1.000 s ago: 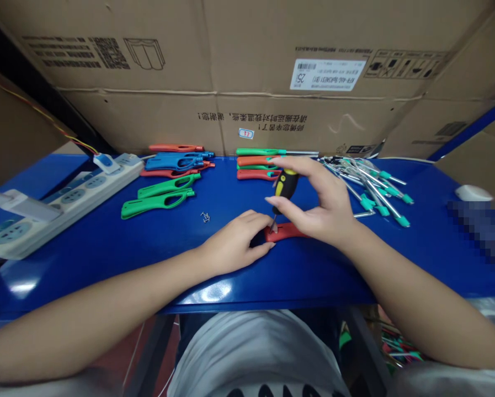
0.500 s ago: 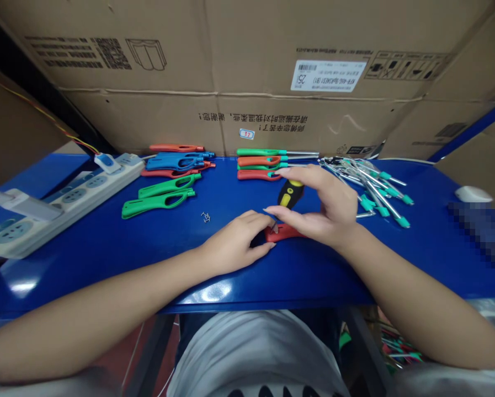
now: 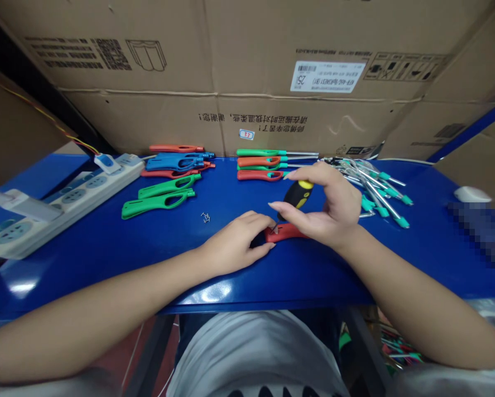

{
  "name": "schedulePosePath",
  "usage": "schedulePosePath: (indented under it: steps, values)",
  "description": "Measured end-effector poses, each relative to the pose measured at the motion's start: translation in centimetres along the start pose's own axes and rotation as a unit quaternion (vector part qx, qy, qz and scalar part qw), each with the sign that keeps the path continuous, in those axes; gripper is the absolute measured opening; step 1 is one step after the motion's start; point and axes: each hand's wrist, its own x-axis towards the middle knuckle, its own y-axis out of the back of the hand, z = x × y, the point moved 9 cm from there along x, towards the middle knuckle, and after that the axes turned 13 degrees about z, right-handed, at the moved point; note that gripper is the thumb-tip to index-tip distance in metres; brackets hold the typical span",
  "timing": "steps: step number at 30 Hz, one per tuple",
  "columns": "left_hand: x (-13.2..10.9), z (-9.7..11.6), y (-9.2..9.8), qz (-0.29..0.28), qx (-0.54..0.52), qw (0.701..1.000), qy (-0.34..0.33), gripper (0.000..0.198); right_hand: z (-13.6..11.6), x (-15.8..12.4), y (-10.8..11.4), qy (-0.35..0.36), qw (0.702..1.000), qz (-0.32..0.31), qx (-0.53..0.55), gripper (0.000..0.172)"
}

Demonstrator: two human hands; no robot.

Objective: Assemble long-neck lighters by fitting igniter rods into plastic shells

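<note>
Apparently midway: fingers of the right hand (image 3: 334, 212) grip a screwdriver (image 3: 299, 194) over a red handle (image 3: 291, 232), pinched by the left hand (image 3: 241, 237), near centre; rod-fitted handles (image 3: 257, 162) lie far, rodless handles (image 3: 148, 208) left.

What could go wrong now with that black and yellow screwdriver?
The black and yellow screwdriver leans, so it might slip off the red plastic handle and poke the bare left hand close by. The loose little silver screws lie near that hand too, so a bump could scatter them.
</note>
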Motion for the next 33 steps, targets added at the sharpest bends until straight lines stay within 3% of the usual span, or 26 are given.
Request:
schedulePosePath:
  steps: [3,6,9,14,18,20,23,25,28,30,33]
  values:
    - [0.0,0.0,0.0,0.004,0.006,1.000,-0.004,0.017,-0.7,0.1,-0.5,0.022,0.999,-0.036,0.009,0.034]
    - [0.0,-0.1,0.0,-0.004,0.003,1.000,0.004,0.016,-0.2,-0.2,-1.6,-0.054,0.993,-0.095,0.051,0.036]
    - [0.1,-0.1,0.0,-0.010,-0.005,1.000,0.012,0.016,0.4,-0.4,-1.9,-0.100,0.988,-0.097,0.062,0.038]
    - [0.0,0.0,0.0,-0.006,-0.002,1.000,0.009,0.017,0.2,-0.1,-0.8,-0.029,0.999,-0.036,0.001,0.034]
    - [0.0,0.0,-0.1,-0.006,0.003,1.000,0.007,0.020,-0.5,0.1,-0.4,0.017,0.999,-0.025,-0.016,0.027]
    - [0.0,0.0,0.0,-0.005,0.006,1.000,0.008,0.019,-0.4,0.1,-0.8,-0.014,0.999,-0.050,0.015,0.027]
    - [0.1,0.0,0.0,-0.008,0.000,1.000,0.012,0.018,0.4,-0.2,-1.8,-0.115,0.983,-0.094,0.104,0.036]
    - [0.0,0.0,0.0,-0.008,-0.002,1.000,0.015,0.019,0.9,-0.4,-2.1,-0.147,0.976,-0.093,0.132,0.033]
    - [0.0,-0.2,-0.1,-0.006,0.004,1.000,0.014,0.020,1.0,-0.1,-1.1,-0.103,0.990,-0.045,0.085,0.024]
    - [-0.1,-0.1,-0.2,-0.003,0.003,1.000,0.009,0.022,0.5,0.2,-0.6,-0.046,0.998,-0.025,0.041,0.028]
    - [0.0,-0.1,-0.1,0.002,0.001,1.000,0.005,0.019,-0.1,0.1,-1.1,-0.022,0.997,-0.062,0.040,0.028]
